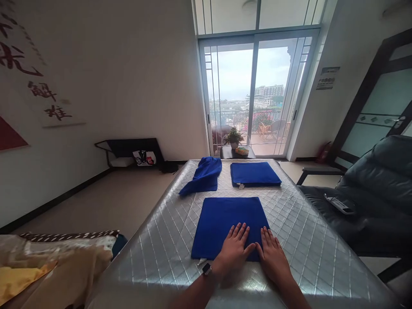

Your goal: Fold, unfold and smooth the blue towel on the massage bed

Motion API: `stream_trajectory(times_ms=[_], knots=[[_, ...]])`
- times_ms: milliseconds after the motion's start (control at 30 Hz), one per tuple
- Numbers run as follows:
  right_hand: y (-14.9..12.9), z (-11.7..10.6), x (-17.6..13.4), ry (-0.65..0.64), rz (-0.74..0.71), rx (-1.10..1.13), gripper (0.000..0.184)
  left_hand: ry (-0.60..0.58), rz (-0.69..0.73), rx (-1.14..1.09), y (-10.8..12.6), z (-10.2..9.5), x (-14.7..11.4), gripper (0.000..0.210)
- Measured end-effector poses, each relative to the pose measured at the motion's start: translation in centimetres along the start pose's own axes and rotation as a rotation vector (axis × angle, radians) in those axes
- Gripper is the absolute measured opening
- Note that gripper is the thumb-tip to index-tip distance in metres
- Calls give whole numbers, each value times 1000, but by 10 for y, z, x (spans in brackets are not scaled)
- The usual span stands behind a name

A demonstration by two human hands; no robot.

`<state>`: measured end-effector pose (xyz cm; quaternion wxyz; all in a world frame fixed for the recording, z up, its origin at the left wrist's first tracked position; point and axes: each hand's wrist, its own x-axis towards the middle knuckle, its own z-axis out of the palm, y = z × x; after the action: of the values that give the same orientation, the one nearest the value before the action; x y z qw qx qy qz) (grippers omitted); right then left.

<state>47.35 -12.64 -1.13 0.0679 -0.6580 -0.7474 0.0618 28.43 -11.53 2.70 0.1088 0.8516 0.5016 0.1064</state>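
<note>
A folded blue cloth [222,214] lies flat on the silver quilted table cover [161,257], with a small white tag at its near edge. My left hand [236,246] rests palm down on its near right part, fingers stretched out; a watch is on that wrist. Beside it my right hand [273,253] lies flat along the cloth's right edge, partly over the cover. The two thumbs nearly meet. Farther back sits a neat stack of folded blue cloths [255,172], with a white tag showing. To its left is a loose, crumpled blue cloth [206,175].
A dark armchair [370,189] with a remote-like device [339,204] on it stands at the right. Bedding [74,266] is at the lower left. Beyond the table are a small stand with a potted plant [234,136] and a sliding glass door [254,98].
</note>
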Motion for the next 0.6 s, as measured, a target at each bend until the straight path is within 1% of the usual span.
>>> stream_trajectory(times_ms=[67, 200, 267, 300, 367, 433, 533, 600], knots=[[-1, -1, 0, 0, 6, 3, 71, 5, -81, 44, -23, -1, -17, 69], [-3, -3, 0, -11, 11, 8, 70, 34, -363, 147, -71, -8, -63, 72], [-4, -2, -1, -21, 14, 7, 70, 64, -474, 170, -90, -10, -86, 74], [-4, -2, -1, -25, 15, 6, 70, 80, -505, 172, -97, -10, -95, 75], [-3, -1, -2, -33, 18, -2, 71, 95, -528, 166, -105, -9, -108, 77], [-2, -2, -1, -53, 25, -18, 72, 98, -528, 154, -106, -7, -113, 79], [-1, -11, 8, -104, 14, -27, 72, 102, -529, 135, -103, -7, -112, 79], [-2, -21, 21, -108, -3, -19, 72, 111, -533, 131, -100, -9, -110, 77]])
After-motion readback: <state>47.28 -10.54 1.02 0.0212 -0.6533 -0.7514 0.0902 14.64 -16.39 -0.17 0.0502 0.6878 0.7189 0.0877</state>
